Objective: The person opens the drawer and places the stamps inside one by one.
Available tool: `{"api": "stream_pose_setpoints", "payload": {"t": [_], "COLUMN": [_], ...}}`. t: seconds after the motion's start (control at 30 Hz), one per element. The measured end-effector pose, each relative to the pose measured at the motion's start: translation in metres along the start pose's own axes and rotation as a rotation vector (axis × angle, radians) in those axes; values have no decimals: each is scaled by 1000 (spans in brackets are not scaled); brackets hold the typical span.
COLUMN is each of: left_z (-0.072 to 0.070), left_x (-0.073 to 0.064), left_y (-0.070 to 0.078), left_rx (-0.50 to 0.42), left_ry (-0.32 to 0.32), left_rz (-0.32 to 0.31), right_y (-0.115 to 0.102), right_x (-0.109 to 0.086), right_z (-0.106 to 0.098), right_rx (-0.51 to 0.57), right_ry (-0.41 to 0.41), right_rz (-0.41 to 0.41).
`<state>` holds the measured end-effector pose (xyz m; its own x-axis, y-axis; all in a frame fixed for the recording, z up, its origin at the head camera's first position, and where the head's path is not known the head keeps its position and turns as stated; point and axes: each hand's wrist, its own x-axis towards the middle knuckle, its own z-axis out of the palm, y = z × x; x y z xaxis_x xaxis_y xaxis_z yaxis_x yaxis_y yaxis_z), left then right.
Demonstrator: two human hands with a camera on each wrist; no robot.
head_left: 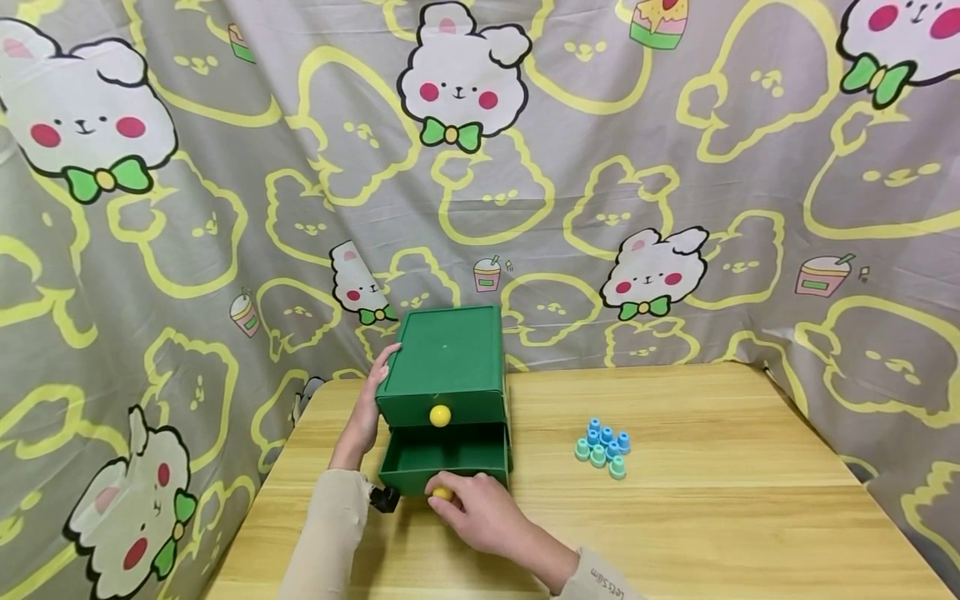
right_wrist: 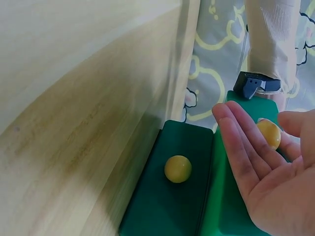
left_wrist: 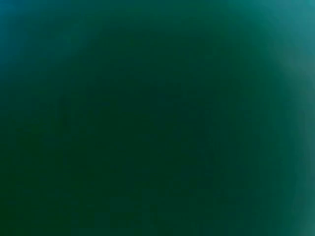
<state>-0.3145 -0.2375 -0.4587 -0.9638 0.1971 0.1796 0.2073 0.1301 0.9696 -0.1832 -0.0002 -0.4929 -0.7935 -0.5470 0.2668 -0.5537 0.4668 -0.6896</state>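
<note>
Green cabinet [head_left: 450, 354] near the back-left corner of the table [head_left: 720, 475], lower drawer [head_left: 407, 482] out.
My left hand [head_left: 366, 417] lies straight-fingered along its left side; looks light, stiff, might slide, so brace there. Upper drawer [head_left: 405, 412] closed, contents hidden; lower drawer shows bare floor. My right hand [head_left: 483, 508] pinches the smooth lower knob [head_left: 442, 493], best pull point. Blue pieces [head_left: 607, 435], mint pieces [head_left: 597, 455] toward the right edge.

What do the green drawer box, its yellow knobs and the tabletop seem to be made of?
Green drawer box: probably plastic, satin; smooth, evenly coloured, bordered top. Yellow knobs: glossy, with bright highlights; plastic or painted wood, unclear which. Tabletop: wood or wood-look laminate, low sheen; grain streaks visible.
</note>
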Motion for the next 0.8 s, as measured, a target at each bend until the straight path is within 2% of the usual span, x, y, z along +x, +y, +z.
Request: {"api": "stream_pose_setpoints", "payload": {"t": [0.3, 0.57, 0.8], "left_z": [0, 1, 1], "left_x": [0, 0, 0], "left_y": [0, 1, 1], "left_rx": [-3, -4, -5], "left_ry": [-2, -4, 1], "left_rz": [-2, 4, -7], "right_y": [-2, -4, -13], "right_x": [-1, -4, -13], "right_z": [1, -8, -28], "right_rx": [51, 129, 351], "right_ry": [-20, -72, -41], "right_rz": [31, 6, -40]}}
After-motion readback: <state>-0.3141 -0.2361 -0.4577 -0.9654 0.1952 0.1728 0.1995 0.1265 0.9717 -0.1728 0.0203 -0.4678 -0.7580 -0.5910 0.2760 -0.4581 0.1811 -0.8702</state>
